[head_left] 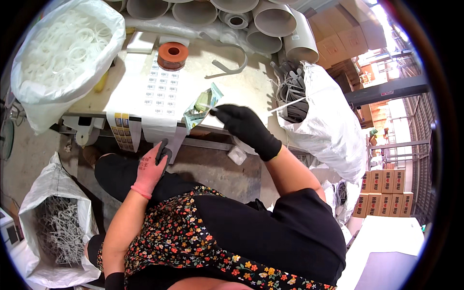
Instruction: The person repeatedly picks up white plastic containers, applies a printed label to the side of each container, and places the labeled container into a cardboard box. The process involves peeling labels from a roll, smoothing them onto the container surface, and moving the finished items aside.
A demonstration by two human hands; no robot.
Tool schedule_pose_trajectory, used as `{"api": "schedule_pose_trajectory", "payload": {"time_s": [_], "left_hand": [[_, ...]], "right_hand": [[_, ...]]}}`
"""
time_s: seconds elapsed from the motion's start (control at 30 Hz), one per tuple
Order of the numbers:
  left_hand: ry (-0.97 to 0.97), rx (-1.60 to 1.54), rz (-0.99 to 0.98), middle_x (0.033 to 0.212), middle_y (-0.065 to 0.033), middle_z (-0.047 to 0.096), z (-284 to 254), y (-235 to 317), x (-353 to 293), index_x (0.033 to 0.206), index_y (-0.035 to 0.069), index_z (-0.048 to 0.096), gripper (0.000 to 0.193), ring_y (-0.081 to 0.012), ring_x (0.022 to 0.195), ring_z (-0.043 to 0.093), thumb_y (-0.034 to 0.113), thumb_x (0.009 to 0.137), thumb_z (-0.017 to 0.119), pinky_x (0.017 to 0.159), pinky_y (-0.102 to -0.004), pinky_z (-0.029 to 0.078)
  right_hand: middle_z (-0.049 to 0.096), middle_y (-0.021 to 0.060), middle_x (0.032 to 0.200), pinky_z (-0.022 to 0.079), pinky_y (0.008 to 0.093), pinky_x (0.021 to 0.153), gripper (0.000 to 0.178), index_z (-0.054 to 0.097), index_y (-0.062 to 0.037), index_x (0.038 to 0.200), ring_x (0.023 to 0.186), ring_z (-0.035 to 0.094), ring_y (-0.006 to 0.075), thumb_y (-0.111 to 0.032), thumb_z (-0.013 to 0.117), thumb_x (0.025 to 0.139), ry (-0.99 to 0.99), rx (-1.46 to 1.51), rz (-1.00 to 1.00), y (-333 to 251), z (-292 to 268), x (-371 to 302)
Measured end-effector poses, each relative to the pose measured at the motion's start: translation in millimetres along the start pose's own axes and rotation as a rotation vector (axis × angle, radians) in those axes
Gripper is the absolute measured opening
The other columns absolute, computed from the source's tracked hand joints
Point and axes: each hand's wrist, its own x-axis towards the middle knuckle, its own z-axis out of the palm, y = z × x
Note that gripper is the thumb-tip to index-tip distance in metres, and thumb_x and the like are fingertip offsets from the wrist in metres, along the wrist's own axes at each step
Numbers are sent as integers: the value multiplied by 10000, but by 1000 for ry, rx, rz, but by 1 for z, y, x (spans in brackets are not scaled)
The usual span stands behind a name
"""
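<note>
In a black glove, my right hand [246,129] reaches over the front edge of the table. Its fingertips are pinched together on a thin white strip [208,107], too small to make out fully. Just beside them lies a torn green and white packet [199,108] at the table edge. My left hand [151,169] wears a pink glove with dark fingertips and hovers above my lap. Its fingers are slightly bent and apart, with nothing visible in them. Close to that hand, a sheet of white labels [162,92] hangs over the edge.
An orange tape roll [173,56] and a curved grey strip [232,67] lie on the table [256,92]. Large pipes [193,13] line its back. A sack of clear rings [67,53], a sack of grey strips [324,116] and a floor sack of grey pieces [58,232] surround me.
</note>
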Motion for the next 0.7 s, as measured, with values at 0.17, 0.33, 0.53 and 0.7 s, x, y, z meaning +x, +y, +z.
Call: {"api": "schedule_pose_trajectory", "payload": {"time_s": [0.17,0.33,0.53,0.7], "left_hand": [[22,-41,-52,1181,-164,624,-7,6,-4,1279,38,538,430,-314,1085,598,130,866,615,928,-348,468],[80,-7,-35,1174,-163,626,-10,-4,-9,1271,35,541,426,-303,1072,606,129,863,619,914,-339,473],[-8,-40,-84,1165,-155,629,-4,7,-3,1263,36,547,419,-297,1054,611,125,859,621,900,-336,477],[-5,21,-43,1178,-158,624,14,-15,5,1262,46,551,410,-307,1093,593,167,875,612,929,-347,462]], "right_hand": [[599,88,1163,527,349,747,466,525,-50,1314,964,581,204,-354,472,965,127,132,50,41,-43,41],[671,237,922,490,419,800,385,665,34,967,908,649,361,-310,650,794,738,-483,531,176,-164,74],[685,226,893,492,437,824,400,671,18,955,884,649,391,-330,686,758,853,-461,324,251,-206,81],[671,240,830,487,460,727,376,669,30,903,823,649,389,-333,664,805,782,-559,67,195,-167,18]]}}
